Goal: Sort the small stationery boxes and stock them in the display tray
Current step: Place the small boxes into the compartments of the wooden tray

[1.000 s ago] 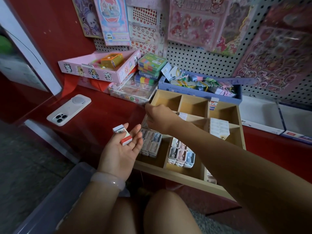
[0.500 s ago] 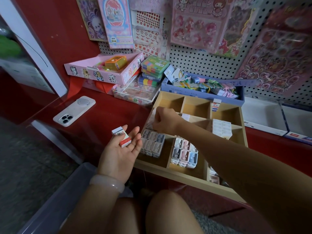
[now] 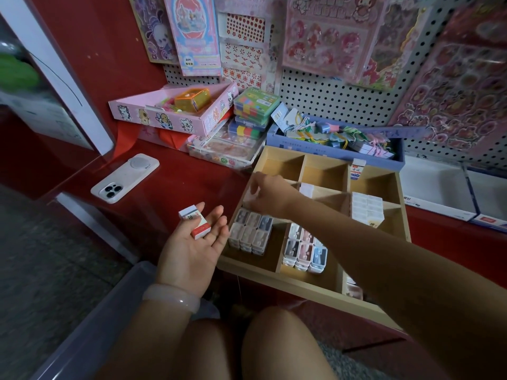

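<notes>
While left hand [image 3: 192,250] lies flat-palmed carrying two small boxes [image 3: 195,221], right hand [image 3: 267,197] pinches a pale box [image 3: 251,193] at wooden tray's [image 3: 301,286] left edge.

A stationery shop; sticker sheets [image 3: 323,37] hang on pegboard [image 3: 329,100]; a wooden display tray [image 3: 301,286] holds boxed stock.

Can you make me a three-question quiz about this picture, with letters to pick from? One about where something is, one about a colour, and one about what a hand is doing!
1. Where is the phone?
A. on the red counter, left of the wooden tray
B. inside the tray
C. on the pegboard

2. What colour is the bracelet?
A. green
B. black
C. pale pink

3. What is the left hand doing?
A. making a fist
B. lying palm up with a small box on it
C. pressing the phone

Answers: 1 A, it lies flat beside the tray; 2 C, it looks milky pink; 3 B, fingers are straight.
</notes>
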Demonstrator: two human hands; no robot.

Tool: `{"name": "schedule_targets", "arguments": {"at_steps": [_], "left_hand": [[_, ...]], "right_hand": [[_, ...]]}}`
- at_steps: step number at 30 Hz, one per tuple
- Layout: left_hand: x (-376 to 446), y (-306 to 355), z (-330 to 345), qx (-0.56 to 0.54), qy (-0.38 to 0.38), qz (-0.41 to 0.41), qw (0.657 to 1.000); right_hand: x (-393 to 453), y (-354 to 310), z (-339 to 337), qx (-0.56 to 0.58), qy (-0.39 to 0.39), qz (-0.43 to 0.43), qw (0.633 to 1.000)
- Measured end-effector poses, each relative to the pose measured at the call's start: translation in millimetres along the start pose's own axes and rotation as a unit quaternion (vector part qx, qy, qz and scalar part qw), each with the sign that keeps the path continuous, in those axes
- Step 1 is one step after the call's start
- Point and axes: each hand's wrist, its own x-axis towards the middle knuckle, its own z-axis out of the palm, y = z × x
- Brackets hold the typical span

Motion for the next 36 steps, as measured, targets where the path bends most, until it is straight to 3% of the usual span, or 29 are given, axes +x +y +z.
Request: {"name": "schedule_targets", "arguments": {"at_steps": [4, 8, 11, 14, 16, 18, 21, 25, 27, 29, 31, 34, 36], "left_hand": [[0, -1, 0, 0.005, 0.012, -0.004, 1.000], [0, -1, 0, 0.009, 0.014, -0.007, 1.000], [1, 1, -2, 0.010, 0.016, -0.001, 1.000], [1, 4, -2, 0.007, 0.023, -0.001, 1.000], [1, 3, -3, 0.002, 0.022, -0.003, 1.000], [1, 2, -2, 0.000, 0.018, -0.008, 1.000], [2, 2, -1, -0.004, 0.018, -0.006, 1.000], [2, 1, 2, -0.010, 0.013, -0.010, 1.000], [2, -1, 5, -0.009, 0.009, -0.015, 1.000], [2, -4, 9, 0.001, 0.009, -0.020, 1.000], [2, -5, 12, 0.018, 0.003, -0.031, 0.999], [-2, -2, 18, 0.049, -0.016, -0.060, 0.997], [-4, -3, 23, 0.072, -0.023, -0.077, 0.994]], "right_hand": [[-4, 8, -9, 0.198, -0.064, 0.080, 0.975], [0, 7, -5, 0.100, -0.048, 0.070, 0.991], [4, 5, -3, 0.147, -0.056, 0.098, 0.983], [5, 6, -5, 0.343, -0.027, 0.199, 0.918], [6, 7, -5, 0.415, 0.012, 0.242, 0.877], [8, -1, -4, 0.455, 0.019, 0.252, 0.854], [10, -14, -3, 0.558, 0.019, 0.290, 0.777], [9, -9, -6, 0.650, 0.002, 0.291, 0.702], [8, -9, -5, 0.674, -0.005, 0.282, 0.683], [7, -14, -5, 0.666, -0.005, 0.279, 0.692], [3, -19, -7, 0.635, -0.008, 0.266, 0.725], [-12, -14, -15, 0.504, 0.014, 0.188, 0.843], [-29, -14, -23, 0.427, 0.040, 0.043, 0.902]]}}
